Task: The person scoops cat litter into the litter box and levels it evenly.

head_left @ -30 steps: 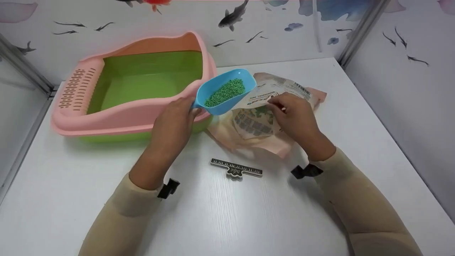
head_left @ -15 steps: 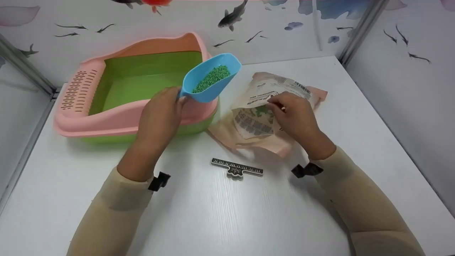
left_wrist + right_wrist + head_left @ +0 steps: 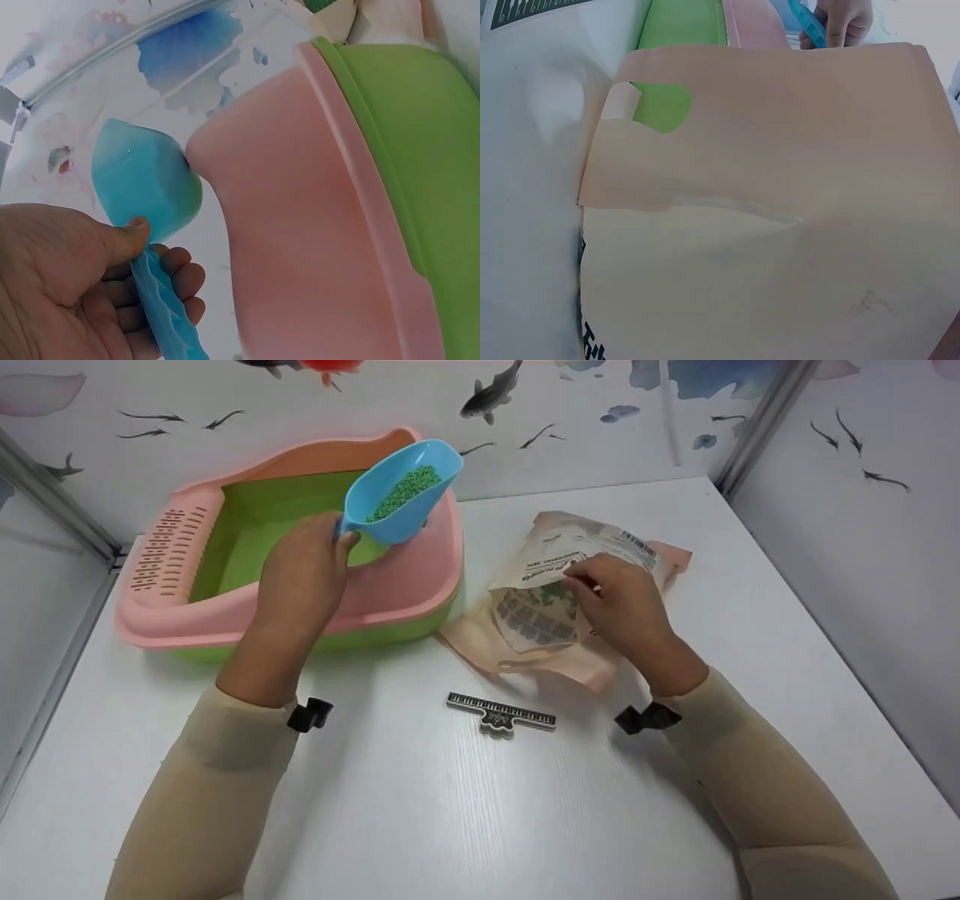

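Observation:
My left hand (image 3: pixel 304 574) grips the ridged handle of a light blue scoop (image 3: pixel 401 526), its thumb lying along the top in the left wrist view. Green pellets (image 3: pixel 409 491) lie in the scoop, which is held level above the near right part of a pink-and-green litter box (image 3: pixel 420 585). Bare green floor shows inside the box. At the right, my right hand (image 3: pixel 630 604) pinches the top edge of an opened pinkish paper bag (image 3: pixel 517 656) with thumb and forefinger. The bag (image 3: pixel 765 142) fills most of the right wrist view, which leaves those fingers out.
A black-and-silver clip (image 3: pixel 500 716) with a ruler-like bar lies on the white table (image 3: pixel 480 817) before the bag. Printed wall panels (image 3: pixel 585 450) stand close behind the box and at the right side.
My left hand has carried the filled scoop leftward and away from me, from beside the bag to over the litter box. The right hand stays on the bag.

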Available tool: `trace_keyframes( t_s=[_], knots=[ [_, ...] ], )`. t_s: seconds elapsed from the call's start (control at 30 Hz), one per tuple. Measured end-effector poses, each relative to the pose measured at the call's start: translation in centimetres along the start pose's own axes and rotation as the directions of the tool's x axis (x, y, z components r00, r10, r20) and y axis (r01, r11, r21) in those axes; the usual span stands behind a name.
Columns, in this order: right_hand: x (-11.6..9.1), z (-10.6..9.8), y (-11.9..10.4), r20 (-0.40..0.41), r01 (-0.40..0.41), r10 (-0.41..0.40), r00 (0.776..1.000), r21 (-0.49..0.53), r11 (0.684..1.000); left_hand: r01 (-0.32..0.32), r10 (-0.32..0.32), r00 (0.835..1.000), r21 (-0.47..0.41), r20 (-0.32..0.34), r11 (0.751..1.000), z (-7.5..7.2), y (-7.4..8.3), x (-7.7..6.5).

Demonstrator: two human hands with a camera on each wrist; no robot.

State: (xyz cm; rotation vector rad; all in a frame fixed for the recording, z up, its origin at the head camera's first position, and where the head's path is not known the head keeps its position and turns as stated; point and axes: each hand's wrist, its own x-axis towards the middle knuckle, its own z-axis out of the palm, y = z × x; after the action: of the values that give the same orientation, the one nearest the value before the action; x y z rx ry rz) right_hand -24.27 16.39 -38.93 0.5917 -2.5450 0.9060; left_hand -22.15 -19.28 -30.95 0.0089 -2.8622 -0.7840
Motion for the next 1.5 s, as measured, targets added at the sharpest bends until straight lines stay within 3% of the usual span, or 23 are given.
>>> trace_keyframes(
  t_s=[0.33, 0.83, 1.13, 1.37, 1.5],
  knots=[
    [0.0, 0.2, 0.2, 0.004, -0.001, 0.001, 1.000, -0.005, 1.000, 0.108, -0.110, 0.993, 0.037, 0.038, 0.993, -0.5, -3.4, 2.6],
    [0.1, 0.1, 0.2, 0.003, 0.014, -0.014, 1.000, -0.004, 1.000, 0.166, -0.178, 0.981, 0.145, 0.081, 0.975, -1.3, -7.0, 5.9],
    [0.1, 0.2, 0.2, 0.029, -0.020, 0.020, 0.999, -0.005, 1.000, 0.245, -0.276, 0.946, 0.180, 0.173, 0.953, -1.4, -8.7, 7.4],
    [0.0, 0.2, 0.1, 0.024, -0.026, 0.025, 0.999, 0.005, 1.000, 0.193, -0.240, 0.953, 0.243, 0.183, 0.951, -1.2, -9.3, 8.5],
    [0.0, 0.3, 0.1, 0.016, -0.007, 0.007, 1.000, 0.003, 1.000, 0.202, -0.254, 0.948, 0.253, 0.193, 0.946, -1.0, -9.4, 8.9]
  ],
)
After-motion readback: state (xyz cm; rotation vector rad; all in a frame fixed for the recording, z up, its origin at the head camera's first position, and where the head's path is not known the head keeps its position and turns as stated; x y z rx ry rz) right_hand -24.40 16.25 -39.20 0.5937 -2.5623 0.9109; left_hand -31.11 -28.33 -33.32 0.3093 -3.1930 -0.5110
